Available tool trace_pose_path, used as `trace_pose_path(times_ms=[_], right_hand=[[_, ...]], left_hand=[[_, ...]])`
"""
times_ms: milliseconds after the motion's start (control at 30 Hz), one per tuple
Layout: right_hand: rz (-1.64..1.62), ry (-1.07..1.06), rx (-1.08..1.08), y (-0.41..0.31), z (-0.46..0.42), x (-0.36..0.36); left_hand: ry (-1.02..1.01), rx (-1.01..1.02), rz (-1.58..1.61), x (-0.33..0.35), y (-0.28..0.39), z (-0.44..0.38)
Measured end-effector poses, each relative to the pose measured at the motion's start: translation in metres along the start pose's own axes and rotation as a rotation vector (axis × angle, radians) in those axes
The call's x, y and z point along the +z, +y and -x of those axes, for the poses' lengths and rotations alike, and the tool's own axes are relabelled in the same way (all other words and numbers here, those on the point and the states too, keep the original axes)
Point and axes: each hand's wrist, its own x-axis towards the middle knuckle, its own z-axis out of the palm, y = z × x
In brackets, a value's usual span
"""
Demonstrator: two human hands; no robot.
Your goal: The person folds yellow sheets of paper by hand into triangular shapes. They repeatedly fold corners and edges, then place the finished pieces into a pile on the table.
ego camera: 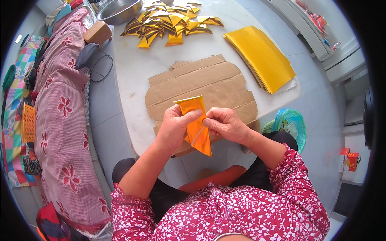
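My left hand grips a folded piece of gold foil paper, its thumb lying flat on the face. On the right side of the same piece, my right hand pinches with thumb and fingertips at the edge. A thin grey strip runs slantwise across the lower part of the paper, from near the right fingertips; what it is made of I cannot tell. Both hands are above the near part of a brown cardboard sheet. Farther back lies a heap of folded gold paper pieces, and a stack of flat gold sheets is at the right.
The cardboard rests on a pale marble-look table. A steel basin stands at its far left. Beside the table are a sofa with a pink floral cover, a brown box-shaped object and a lined green basket.
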Motion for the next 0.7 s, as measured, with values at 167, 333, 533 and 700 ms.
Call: trace_pose_path(times_ms=[167,333,533,700], right_hand=[[0.053,0.013,-0.060,-0.001,-0.002,-0.001],[0.030,0.014,-0.055,0.002,-0.004,-0.004],[-0.034,0.058,-0.082,0.000,-0.003,-0.006],[-0.016,0.041,-0.070,0.003,-0.004,-0.004]], left_hand=[[0.059,0.082,0.037,-0.011,0.013,-0.006],[0.083,0.165,0.016,-0.018,0.012,-0.010],[0.049,0.128,0.042,-0.018,0.017,-0.011],[-0.098,-0.077,-0.110,-0.004,0.000,-0.001]])
